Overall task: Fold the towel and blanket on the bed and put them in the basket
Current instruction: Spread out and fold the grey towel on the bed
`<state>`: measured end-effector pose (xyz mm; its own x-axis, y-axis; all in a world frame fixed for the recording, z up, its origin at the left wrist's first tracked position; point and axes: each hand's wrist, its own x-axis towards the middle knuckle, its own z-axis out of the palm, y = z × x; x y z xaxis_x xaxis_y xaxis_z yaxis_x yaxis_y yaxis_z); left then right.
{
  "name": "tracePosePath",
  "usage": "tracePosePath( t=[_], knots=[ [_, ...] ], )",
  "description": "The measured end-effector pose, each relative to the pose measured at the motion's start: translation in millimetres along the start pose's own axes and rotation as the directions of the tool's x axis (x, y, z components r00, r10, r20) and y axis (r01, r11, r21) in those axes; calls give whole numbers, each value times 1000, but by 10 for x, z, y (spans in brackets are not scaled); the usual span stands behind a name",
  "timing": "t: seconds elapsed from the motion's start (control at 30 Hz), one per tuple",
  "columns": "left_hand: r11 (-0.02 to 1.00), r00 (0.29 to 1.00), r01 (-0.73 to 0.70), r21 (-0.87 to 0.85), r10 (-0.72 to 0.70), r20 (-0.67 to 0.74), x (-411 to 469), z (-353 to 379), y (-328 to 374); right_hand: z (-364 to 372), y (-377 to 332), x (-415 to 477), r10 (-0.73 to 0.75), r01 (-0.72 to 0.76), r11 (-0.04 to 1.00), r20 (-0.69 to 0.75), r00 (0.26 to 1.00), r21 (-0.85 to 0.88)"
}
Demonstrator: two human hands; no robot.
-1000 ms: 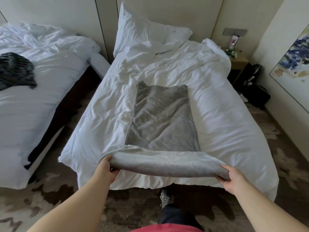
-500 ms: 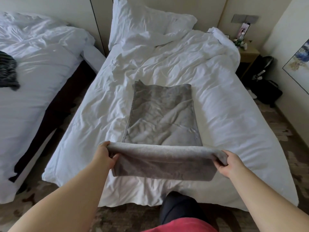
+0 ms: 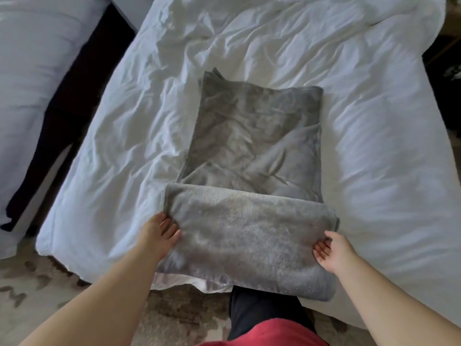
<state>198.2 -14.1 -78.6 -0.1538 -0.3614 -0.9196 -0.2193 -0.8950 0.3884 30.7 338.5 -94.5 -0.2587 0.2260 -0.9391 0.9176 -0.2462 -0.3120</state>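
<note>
A grey plush blanket (image 3: 257, 136) lies folded into a long strip down the middle of the white bed (image 3: 374, 121). Its near end (image 3: 249, 240) is doubled back into a thick flap that reaches over the foot edge of the bed. My left hand (image 3: 159, 233) holds the flap's left edge, fingers on top of the fabric. My right hand (image 3: 329, 250) holds the flap's right edge, with its fingers curled against it. No basket and no towel are in view.
A second white bed (image 3: 30, 71) stands to the left across a dark gap (image 3: 74, 101). Patterned carpet (image 3: 37, 295) runs along the foot of the bed. My leg in dark trousers (image 3: 262, 313) presses against the bed's end.
The view has dropped and moved closer to the bed. Both hands have carried the blanket's near end up and forward, so the flap is now wider and lies over the strip.
</note>
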Motion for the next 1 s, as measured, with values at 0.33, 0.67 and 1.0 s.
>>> tracePosePath(
  t=[0.33,0.67,1.0],
  knots=[
    [978,993,-78,194,93,-68,-17,-424,-206,-226,378,-114,-162,162,987,6,987,-10],
    [984,985,155,-93,-161,-67,38,-836,-958,-947,1479,69,141,-147,968,49,989,201],
    [985,996,-51,-166,39,-75,-596,-343,-521,-589,753,-566,-147,67,917,176,973,392]
  ],
)
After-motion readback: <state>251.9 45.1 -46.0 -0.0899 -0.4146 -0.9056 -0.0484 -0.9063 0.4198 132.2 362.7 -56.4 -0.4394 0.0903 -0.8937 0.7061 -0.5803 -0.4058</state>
